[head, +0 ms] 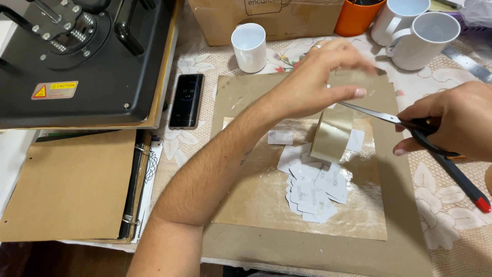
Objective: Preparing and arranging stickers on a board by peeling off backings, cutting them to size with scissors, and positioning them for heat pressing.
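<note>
While the tape strip (353, 84) is pinched taut by the left hand (312, 82) above the roll (332, 134), scissors (405, 123), gripped in the right hand (451, 123), are best closed squarely across it.

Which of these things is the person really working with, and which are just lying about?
In use:
left hand pulling tape off the tape roll
right hand with scissors at the tape
paper cutouts on the brown sheet

Lying about:
phone
white mugs
orange cup
black press
binder
</note>
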